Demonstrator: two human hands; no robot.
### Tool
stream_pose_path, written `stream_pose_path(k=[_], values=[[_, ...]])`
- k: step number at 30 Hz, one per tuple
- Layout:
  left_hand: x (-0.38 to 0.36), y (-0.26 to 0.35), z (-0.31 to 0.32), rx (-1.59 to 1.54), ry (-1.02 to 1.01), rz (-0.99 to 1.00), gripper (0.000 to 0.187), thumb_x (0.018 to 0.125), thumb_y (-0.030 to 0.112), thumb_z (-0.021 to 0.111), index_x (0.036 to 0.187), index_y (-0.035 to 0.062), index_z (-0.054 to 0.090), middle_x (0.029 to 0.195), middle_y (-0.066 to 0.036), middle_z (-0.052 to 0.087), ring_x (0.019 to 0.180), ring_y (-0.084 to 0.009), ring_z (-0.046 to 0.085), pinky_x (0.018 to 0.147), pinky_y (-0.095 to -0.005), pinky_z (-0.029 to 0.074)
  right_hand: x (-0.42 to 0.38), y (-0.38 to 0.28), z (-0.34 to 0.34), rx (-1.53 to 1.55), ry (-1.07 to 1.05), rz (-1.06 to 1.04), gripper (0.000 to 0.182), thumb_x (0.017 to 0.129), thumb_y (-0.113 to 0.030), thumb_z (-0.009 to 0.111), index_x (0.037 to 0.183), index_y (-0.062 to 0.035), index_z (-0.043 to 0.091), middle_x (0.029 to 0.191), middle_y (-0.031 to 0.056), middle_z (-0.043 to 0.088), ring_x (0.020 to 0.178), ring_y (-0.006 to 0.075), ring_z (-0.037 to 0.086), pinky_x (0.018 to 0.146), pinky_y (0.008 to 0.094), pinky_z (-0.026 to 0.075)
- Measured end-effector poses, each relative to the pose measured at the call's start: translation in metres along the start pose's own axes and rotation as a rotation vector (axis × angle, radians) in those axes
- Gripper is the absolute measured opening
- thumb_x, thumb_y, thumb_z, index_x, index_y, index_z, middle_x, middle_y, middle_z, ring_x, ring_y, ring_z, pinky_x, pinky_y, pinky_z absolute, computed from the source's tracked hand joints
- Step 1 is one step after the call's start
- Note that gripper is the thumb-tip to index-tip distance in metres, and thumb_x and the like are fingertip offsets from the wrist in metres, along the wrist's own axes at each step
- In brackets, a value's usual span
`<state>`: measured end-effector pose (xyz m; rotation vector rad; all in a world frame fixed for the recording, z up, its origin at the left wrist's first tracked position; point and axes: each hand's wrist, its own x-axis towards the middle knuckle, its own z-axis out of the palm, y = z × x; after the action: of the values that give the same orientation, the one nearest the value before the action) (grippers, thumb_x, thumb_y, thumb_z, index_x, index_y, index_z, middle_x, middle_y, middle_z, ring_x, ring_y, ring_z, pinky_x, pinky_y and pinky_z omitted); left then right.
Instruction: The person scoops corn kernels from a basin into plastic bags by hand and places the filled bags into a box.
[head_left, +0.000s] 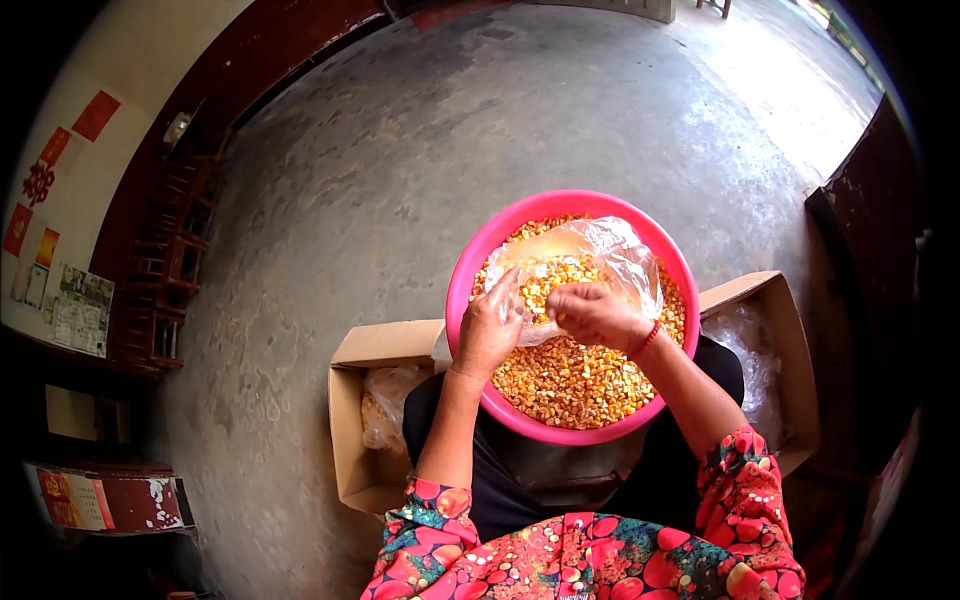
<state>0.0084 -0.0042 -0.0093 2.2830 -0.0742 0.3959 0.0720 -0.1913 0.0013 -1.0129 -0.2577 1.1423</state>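
Observation:
A pink basin (464,285) full of yellow corn kernels (575,385) stands in front of me, between my knees. On the kernels lies a clear plastic bag (595,234), its mouth spread toward me, with corn showing in it. My left hand (488,328) grips the bag's left edge between thumb and fingers. Curled closed, my right hand (602,314) is over the near side of the bag's mouth, a red band on its wrist. What its fingers hold is hidden.
Left of the basin, a cardboard box (352,420) holds bagged corn (385,405). At the right, another cardboard box (797,370) contains crumpled clear plastic bags (748,350). Wooden stools or chairs (170,270) line the left wall above the concrete floor (330,200).

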Motion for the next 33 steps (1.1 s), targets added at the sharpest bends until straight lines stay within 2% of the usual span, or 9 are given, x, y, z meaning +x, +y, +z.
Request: stream_pose_path(k=[5, 11, 17, 20, 23, 27, 29, 31, 33], values=[[0.000, 0.004, -0.001, -0.015, -0.036, -0.057, 0.051, 0.071, -0.001, 0.050, 0.122, 0.0032, 0.051, 0.084, -0.020, 0.063, 0.079, -0.0323, 0.063, 0.071, -0.0369, 0.049, 0.021, 0.004, -0.039, 0.173, 0.418, -0.320, 0.017, 0.094, -0.025, 0.048, 0.084, -0.0114, 0.052, 0.060, -0.0077, 0.037, 0.043, 0.0021, 0.027, 0.038, 0.0181, 0.019], [-0.002, -0.001, 0.000, -0.009, -0.002, -0.012, 0.051, 0.071, 0.000, 0.050, 0.122, 0.0038, 0.052, 0.084, -0.021, 0.062, 0.080, -0.0336, 0.062, 0.072, -0.0385, 0.049, 0.035, 0.018, -0.052, 0.072, 0.535, -0.533, 0.024, 0.091, -0.025, 0.047, 0.093, -0.0037, 0.057, 0.075, 0.0029, 0.052, 0.069, 0.0106, 0.047, 0.065, 0.0263, 0.043], [0.000, 0.005, -0.004, -0.009, -0.046, -0.070, 0.052, 0.071, 0.000, 0.051, 0.123, 0.0038, 0.051, 0.084, -0.021, 0.062, 0.080, -0.0342, 0.062, 0.072, -0.0390, 0.049, 0.028, 0.007, -0.038, -0.494, 0.693, -0.751, 0.028, 0.093, -0.027, 0.045, 0.089, -0.0036, 0.060, 0.078, 0.0040, 0.055, 0.071, 0.0094, 0.049, 0.069, 0.0235, 0.042], [0.001, 0.008, -0.005, -0.020, -0.064, -0.095, 0.052, 0.071, -0.001, 0.051, 0.123, 0.0040, 0.050, 0.084, -0.020, 0.062, 0.080, -0.0339, 0.062, 0.072, -0.0389, 0.048, 0.028, 0.007, -0.034, -0.247, 0.325, -0.610, 0.028, 0.092, -0.027, 0.048, 0.077, -0.0073, 0.060, 0.067, -0.0021, 0.055, 0.061, 0.0052, 0.045, 0.056, 0.0191, 0.035], [0.000, 0.005, -0.003, -0.030, -0.056, -0.098, 0.052, 0.071, -0.001, 0.050, 0.123, 0.0039, 0.050, 0.089, -0.021, 0.062, 0.083, -0.0337, 0.062, 0.075, -0.0383, 0.048, 0.016, 0.015, -0.002, -0.479, 0.090, -0.410, 0.023, 0.087, -0.023, 0.058, 0.075, -0.0033, 0.062, 0.066, 0.0018, 0.060, 0.061, 0.0112, 0.056, 0.056, 0.0295, 0.045], [-0.001, 0.000, -0.001, 0.002, -0.040, -0.042, 0.053, 0.071, -0.003, 0.050, 0.123, 0.0036, 0.050, 0.094, -0.022, 0.062, 0.087, -0.0334, 0.062, 0.077, -0.0376, 0.048, 0.016, 0.055, 0.011, -1.126, -0.306, -0.500, 0.008, 0.076, -0.015, 0.063, 0.077, -0.0070, 0.064, 0.072, 0.0121, 0.063, 0.067, 0.0259, 0.062, 0.063, 0.0351, 0.048], [0.000, 0.003, -0.002, -0.011, -0.037, -0.049, 0.053, 0.071, -0.003, 0.049, 0.123, 0.0035, 0.050, 0.099, -0.023, 0.061, 0.090, -0.0338, 0.061, 0.079, -0.0376, 0.048, 0.016, 0.080, 0.013, -1.285, -0.281, -0.590, 0.010, 0.077, -0.015, 0.059, 0.083, -0.0082, 0.064, 0.083, 0.0115, 0.062, 0.078, 0.0301, 0.060, 0.069, 0.0400, 0.048], [0.001, 0.003, -0.002, -0.017, -0.037, -0.043, 0.053, 0.070, -0.003, 0.049, 0.123, 0.0035, 0.050, 0.100, -0.023, 0.061, 0.090, -0.0338, 0.061, 0.080, -0.0378, 0.048, 0.019, 0.082, 0.016, -1.519, -0.142, -0.899, 0.015, 0.078, -0.018, 0.057, 0.089, -0.0089, 0.062, 0.090, 0.0113, 0.061, 0.082, 0.0315, 0.059, 0.071, 0.0416, 0.047], [0.001, 0.005, -0.003, -0.024, -0.035, -0.035, 0.053, 0.070, -0.004, 0.049, 0.123, 0.0035, 0.050, 0.101, -0.023, 0.061, 0.091, -0.0339, 0.061, 0.080, -0.0380, 0.048, 0.021, 0.084, 0.013, -1.532, -0.096, -0.842, 0.016, 0.078, -0.019, 0.057, 0.089, -0.0086, 0.060, 0.091, 0.0118, 0.061, 0.082, 0.0322, 0.059, 0.073, 0.0426, 0.047]])
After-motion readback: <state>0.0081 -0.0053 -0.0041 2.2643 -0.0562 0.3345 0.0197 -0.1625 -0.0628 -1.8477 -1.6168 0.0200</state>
